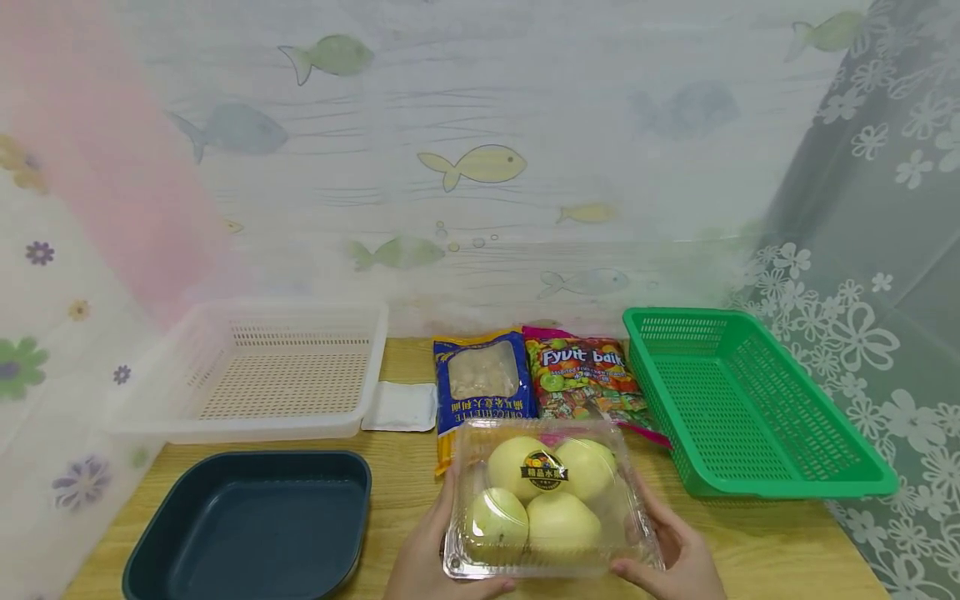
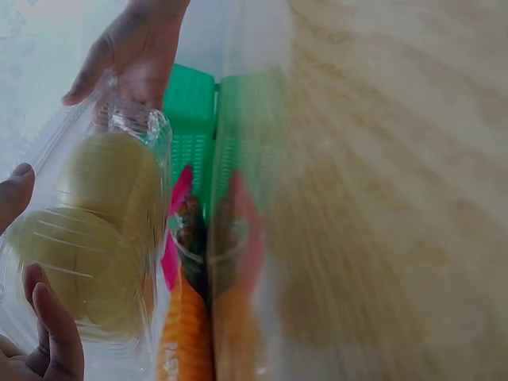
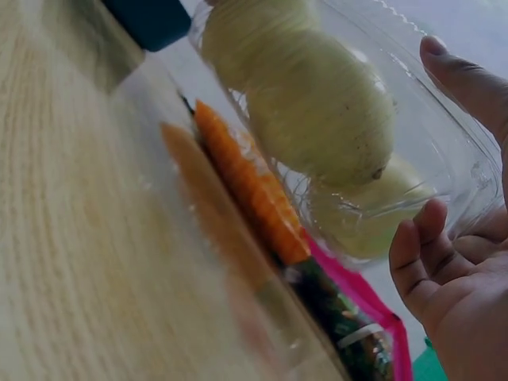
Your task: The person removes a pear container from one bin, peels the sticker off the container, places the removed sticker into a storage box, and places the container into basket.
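Head view: the left hand [image 1: 435, 542] and right hand [image 1: 675, 546] clamp opposite sides of a clear box [image 1: 562, 568] of pale fruit [image 1: 564, 523], held above the desk [image 1: 405, 467] near its front edge. Toward the back edge lie a pasta bag [image 1: 485, 375] and a candy bag [image 1: 585, 371]; a green basket [image 1: 750, 417] stands at the back right corner, a dark tray [image 1: 262, 525] front left.

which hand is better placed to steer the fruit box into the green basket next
Probably the right hand: it holds the fruit box on the side nearer the green basket; the left hand holds the opposite side.
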Demonstrator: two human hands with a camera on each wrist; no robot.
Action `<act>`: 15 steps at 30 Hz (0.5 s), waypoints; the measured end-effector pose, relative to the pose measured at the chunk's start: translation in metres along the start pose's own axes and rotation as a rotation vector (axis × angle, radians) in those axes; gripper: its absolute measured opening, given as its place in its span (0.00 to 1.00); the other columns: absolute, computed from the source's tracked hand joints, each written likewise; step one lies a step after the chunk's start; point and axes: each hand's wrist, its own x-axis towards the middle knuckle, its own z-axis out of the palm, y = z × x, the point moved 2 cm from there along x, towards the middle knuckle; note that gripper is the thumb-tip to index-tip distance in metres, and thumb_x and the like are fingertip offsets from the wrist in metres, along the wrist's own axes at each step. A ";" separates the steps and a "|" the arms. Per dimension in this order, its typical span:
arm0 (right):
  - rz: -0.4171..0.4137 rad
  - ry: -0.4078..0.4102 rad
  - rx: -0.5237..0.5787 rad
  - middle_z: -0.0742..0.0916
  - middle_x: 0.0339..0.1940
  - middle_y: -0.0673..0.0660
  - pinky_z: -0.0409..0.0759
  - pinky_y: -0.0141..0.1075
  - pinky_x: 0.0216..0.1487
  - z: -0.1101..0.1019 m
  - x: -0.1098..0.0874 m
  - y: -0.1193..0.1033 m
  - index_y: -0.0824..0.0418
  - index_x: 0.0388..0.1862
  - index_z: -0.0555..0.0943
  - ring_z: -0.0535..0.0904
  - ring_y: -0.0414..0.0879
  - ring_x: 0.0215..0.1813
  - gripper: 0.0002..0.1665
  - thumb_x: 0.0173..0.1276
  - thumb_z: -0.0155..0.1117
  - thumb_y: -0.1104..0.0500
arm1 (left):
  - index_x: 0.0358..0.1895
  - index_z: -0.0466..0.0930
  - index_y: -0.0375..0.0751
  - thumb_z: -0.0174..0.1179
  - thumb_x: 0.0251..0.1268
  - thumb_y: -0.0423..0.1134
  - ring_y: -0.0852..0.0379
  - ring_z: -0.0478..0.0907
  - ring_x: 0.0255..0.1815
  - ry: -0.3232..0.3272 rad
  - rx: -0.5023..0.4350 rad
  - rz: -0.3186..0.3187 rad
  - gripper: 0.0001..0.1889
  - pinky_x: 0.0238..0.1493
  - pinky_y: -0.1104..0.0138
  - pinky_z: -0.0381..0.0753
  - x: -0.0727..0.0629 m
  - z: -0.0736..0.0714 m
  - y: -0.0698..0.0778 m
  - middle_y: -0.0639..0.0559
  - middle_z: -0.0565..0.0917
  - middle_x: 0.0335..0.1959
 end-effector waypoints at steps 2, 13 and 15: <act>0.000 -0.010 -0.012 0.72 0.82 0.43 0.75 0.27 0.68 0.001 -0.002 0.003 0.81 0.81 0.54 0.69 0.33 0.77 0.58 0.53 0.71 0.88 | 0.89 0.48 0.58 0.91 0.33 0.55 0.41 0.77 0.71 -0.001 0.005 -0.024 0.76 0.66 0.53 0.81 -0.004 0.000 -0.004 0.42 0.75 0.77; 0.032 -0.052 -0.003 0.71 0.82 0.41 0.78 0.30 0.66 0.006 -0.007 0.016 0.82 0.80 0.52 0.73 0.35 0.75 0.59 0.52 0.72 0.87 | 0.89 0.38 0.52 0.90 0.39 0.54 0.42 0.73 0.73 -0.217 -0.058 -0.058 0.78 0.63 0.59 0.82 -0.014 0.014 -0.114 0.38 0.55 0.86; 0.052 -0.053 0.007 0.71 0.82 0.39 0.78 0.30 0.66 0.007 -0.006 0.018 0.83 0.80 0.52 0.73 0.34 0.75 0.59 0.54 0.73 0.85 | 0.89 0.37 0.51 0.89 0.42 0.52 0.45 0.75 0.72 -0.238 -0.070 -0.032 0.77 0.63 0.61 0.82 -0.015 0.014 -0.124 0.34 0.55 0.85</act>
